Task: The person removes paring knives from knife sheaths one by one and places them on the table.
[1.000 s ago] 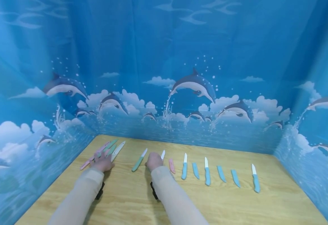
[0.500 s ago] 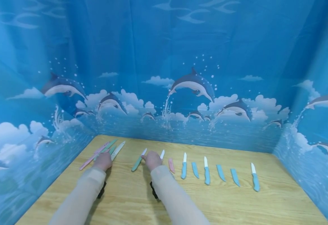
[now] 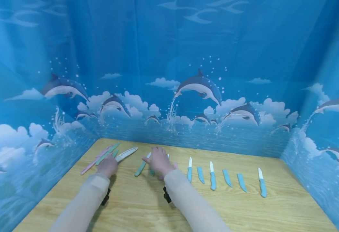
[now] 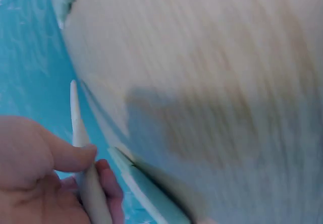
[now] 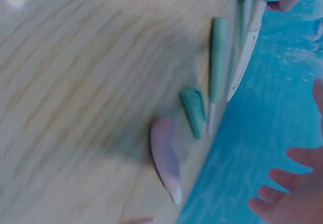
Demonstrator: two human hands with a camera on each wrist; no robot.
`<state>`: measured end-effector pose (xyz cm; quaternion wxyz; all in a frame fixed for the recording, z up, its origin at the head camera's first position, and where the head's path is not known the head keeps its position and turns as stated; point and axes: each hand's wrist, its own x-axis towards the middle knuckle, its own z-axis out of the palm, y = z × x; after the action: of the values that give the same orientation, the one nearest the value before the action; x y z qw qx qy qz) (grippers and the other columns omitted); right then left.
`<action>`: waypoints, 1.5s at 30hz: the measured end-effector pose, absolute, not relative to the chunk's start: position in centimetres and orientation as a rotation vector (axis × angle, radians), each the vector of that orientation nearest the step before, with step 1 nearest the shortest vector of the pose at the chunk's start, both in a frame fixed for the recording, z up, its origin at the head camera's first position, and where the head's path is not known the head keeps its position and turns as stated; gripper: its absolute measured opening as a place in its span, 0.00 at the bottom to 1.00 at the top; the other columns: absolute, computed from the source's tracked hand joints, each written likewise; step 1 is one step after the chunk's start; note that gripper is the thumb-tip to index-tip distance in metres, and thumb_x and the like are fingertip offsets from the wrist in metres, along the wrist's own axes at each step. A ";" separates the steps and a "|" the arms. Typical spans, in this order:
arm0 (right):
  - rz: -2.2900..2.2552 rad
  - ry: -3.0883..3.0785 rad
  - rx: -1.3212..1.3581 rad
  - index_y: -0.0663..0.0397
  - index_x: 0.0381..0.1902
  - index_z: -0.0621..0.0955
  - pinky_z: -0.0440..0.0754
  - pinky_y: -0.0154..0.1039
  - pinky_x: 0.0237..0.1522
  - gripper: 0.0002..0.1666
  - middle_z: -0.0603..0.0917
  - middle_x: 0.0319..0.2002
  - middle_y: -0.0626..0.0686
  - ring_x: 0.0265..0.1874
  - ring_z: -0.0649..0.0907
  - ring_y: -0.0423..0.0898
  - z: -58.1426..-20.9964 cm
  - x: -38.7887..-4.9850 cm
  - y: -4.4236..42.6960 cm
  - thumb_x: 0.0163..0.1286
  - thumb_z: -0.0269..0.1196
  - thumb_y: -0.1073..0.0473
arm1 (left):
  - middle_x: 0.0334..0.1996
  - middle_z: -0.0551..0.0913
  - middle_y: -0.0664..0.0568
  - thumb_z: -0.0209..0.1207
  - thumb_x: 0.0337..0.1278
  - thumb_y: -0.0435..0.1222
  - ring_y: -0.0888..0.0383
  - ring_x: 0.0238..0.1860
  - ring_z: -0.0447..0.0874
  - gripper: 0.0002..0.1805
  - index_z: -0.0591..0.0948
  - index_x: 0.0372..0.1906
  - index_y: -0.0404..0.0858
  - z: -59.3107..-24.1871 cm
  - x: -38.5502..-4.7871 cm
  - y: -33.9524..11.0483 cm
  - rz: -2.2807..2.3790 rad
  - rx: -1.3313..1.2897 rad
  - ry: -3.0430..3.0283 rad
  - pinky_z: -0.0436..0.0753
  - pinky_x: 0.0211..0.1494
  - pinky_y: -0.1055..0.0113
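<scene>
In the head view, the left hand (image 3: 107,166) rests at the table's (image 3: 134,199) ten o'clock side, thumb and fingers pinching the white knife (image 3: 127,154), which points out toward two o'clock. From that hand, a long green piece (image 3: 107,154) lies at twelve, a short green piece (image 3: 115,153) at one, and a long pink piece (image 3: 92,163) at ten.

The right hand (image 3: 159,161) is above the table, its fingers spread well apart and holding nothing. From it, the green knife (image 3: 140,169) lies at eight o'clock, the green sheath (image 3: 152,172) at seven, partly covered. The pink knife (image 5: 165,151) is mostly hidden under this hand; its white tip shows at two.

Farther toward three o'clock runs a blue row: knife (image 3: 189,170), sheath (image 3: 200,175), knife, two sheaths, knife, all blades pointing to twelve. A dolphin backdrop (image 3: 169,48) stands at twelve.
</scene>
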<state>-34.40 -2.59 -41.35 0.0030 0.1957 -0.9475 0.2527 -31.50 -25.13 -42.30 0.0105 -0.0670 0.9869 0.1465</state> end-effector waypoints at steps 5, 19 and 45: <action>0.801 -2.983 0.771 0.57 0.75 0.55 0.56 0.54 0.74 0.47 0.55 0.74 0.63 0.74 0.56 0.59 -40.5 -33.2 -0.2 0.70 0.57 0.39 | 0.44 0.77 0.25 0.40 0.68 0.27 0.34 0.41 0.80 0.18 0.68 0.54 0.15 -41.5 -31.3 -24.4 0.490 -0.125 3.170 0.82 0.41 0.44; 0.263 -2.694 0.895 0.55 0.75 0.55 0.54 0.56 0.73 0.54 0.51 0.76 0.63 0.74 0.52 0.62 -41.7 -30.2 7.3 0.61 0.62 0.36 | 0.33 0.83 0.43 0.56 0.66 0.37 0.47 0.33 0.82 0.15 0.78 0.52 0.33 -41.9 -27.9 -16.0 0.572 0.461 3.261 0.82 0.36 0.52; 0.141 -2.498 1.003 0.54 0.44 0.80 0.81 0.37 0.34 0.18 0.83 0.32 0.47 0.30 0.81 0.42 -42.4 -23.8 14.3 0.62 0.65 0.48 | 0.35 0.84 0.53 0.59 0.63 0.43 0.59 0.33 0.81 0.16 0.81 0.52 0.42 -41.2 -22.5 -7.5 0.537 0.968 3.122 0.82 0.37 0.62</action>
<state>-23.84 14.26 -42.43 0.2213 0.3629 -0.9037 0.0511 -22.49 -7.47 -41.17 -0.0854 0.2911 0.9391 0.1615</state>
